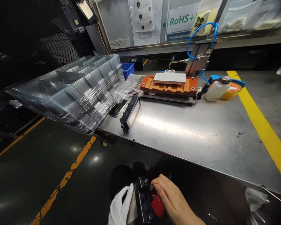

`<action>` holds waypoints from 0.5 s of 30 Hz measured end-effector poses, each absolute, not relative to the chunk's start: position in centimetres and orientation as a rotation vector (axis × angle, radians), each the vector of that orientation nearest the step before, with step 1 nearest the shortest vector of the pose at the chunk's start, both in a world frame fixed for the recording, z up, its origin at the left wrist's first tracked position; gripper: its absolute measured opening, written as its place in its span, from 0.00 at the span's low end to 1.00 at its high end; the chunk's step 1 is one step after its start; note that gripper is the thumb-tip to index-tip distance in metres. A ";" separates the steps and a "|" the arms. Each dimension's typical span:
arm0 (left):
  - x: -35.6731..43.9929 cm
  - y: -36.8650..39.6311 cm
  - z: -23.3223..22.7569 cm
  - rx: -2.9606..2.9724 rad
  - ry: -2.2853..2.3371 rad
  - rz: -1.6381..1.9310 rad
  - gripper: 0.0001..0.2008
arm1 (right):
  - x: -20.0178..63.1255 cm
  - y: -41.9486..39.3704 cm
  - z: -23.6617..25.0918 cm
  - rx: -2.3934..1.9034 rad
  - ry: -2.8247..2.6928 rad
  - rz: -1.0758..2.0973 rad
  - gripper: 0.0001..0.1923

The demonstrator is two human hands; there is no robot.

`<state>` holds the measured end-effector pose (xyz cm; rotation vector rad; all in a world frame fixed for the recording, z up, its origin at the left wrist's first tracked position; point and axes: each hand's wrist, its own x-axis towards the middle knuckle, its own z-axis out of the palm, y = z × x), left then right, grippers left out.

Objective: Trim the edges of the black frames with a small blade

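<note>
My left hand, in a white glove, is wrapped round a black rectangular housing with a pale panel on one side. The housing is held low, in front of the bench. My bare right hand is at its far end, thumb and forefinger pinched together. A tiny metallic glint shows at those fingertips, too small to name. Between the housing and my right palm a red rounded thing shows, partly covered. A similar black housing stands on the metal bench near its left front edge.
Wrapped clear plastic trays are stacked at the left end of the bench, beside a phone. An orange fixture with blue air hose stands behind. At right are a white bottle and yellow tape roll.
</note>
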<state>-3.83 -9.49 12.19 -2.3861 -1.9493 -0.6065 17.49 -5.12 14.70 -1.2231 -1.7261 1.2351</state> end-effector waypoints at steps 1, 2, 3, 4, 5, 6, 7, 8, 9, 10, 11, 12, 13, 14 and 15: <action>-3.9 -9.5 11.8 -2.365 -1.969 -0.595 0.37 | 17.5 -5.1 14.7 -1.233 -1.738 1.226 0.21; -3.9 -9.5 11.3 -2.344 -1.996 -0.583 0.38 | 17.5 -5.1 14.6 -1.234 -1.767 1.205 0.21; -3.9 -9.6 10.9 -2.328 -2.023 -0.572 0.39 | 17.5 -5.1 14.5 -1.230 -1.797 1.183 0.21; -3.9 -9.6 10.6 -2.319 -2.048 -0.561 0.40 | 17.4 -5.2 14.4 -1.227 -1.821 1.165 0.21; -3.9 -9.7 10.4 -2.319 -2.069 -0.553 0.40 | 17.3 -5.3 14.2 -1.226 -1.831 1.154 0.21; -3.9 -9.8 10.3 -2.323 -2.087 -0.550 0.40 | 17.2 -5.4 14.0 -1.226 -1.821 1.158 0.20; -3.9 -9.9 10.4 -2.325 -2.101 -0.551 0.40 | 17.1 -5.5 13.8 -1.220 -1.790 1.178 0.19; -3.8 -9.9 10.5 -2.327 -2.111 -0.558 0.39 | 16.9 -5.6 13.6 -1.214 -1.728 1.205 0.19; -3.7 -10.0 10.7 -2.333 -2.113 -0.566 0.39 | 16.8 -5.6 13.5 -1.218 -1.642 1.231 0.20; -3.6 -10.0 10.8 -2.352 -2.099 -0.572 0.39 | 16.7 -5.5 13.5 -1.225 -1.545 1.258 0.21; -3.5 -10.0 11.0 -2.373 -2.074 -0.572 0.40 | 16.6 -5.4 13.5 -1.229 -1.457 1.287 0.23; -3.5 -10.0 11.1 -2.387 -2.047 -0.567 0.41 | 16.6 -5.3 13.7 -1.231 -1.401 1.324 0.24; -3.4 -10.0 11.1 -2.395 -2.019 -0.553 0.42 | 16.6 -5.1 13.8 -1.232 -1.383 1.368 0.24; -3.4 -10.0 11.1 -2.398 -1.998 -0.532 0.43 | 16.6 -4.9 14.1 -1.235 -1.399 1.421 0.23; -3.4 -9.9 11.0 -2.389 -1.990 -0.507 0.44 | 16.6 -4.8 14.3 -1.236 -1.434 1.480 0.23</action>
